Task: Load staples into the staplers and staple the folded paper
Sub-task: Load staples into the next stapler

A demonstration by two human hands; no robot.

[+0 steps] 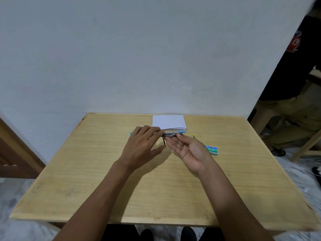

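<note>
Blue stapler point(174, 133) sits open on the worktop point(104, 171), just in front of the folded paper point(168, 121). Left hand point(141, 143) has its fingers laid over the stapler, thumb apart. Right hand point(188, 148) is palm up, fingers straight, tips touching the stapler's metal. Staple box point(212, 150) is beside the right hand

Near table point(139, 188) open; paper point(168, 121) behind, staple box point(212, 150) right.

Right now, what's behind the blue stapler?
The folded paper lies just behind the stapler, at the far edge of the table. The left hand covers the stapler's left part; whether paper and stapler touch I cannot tell.
</note>
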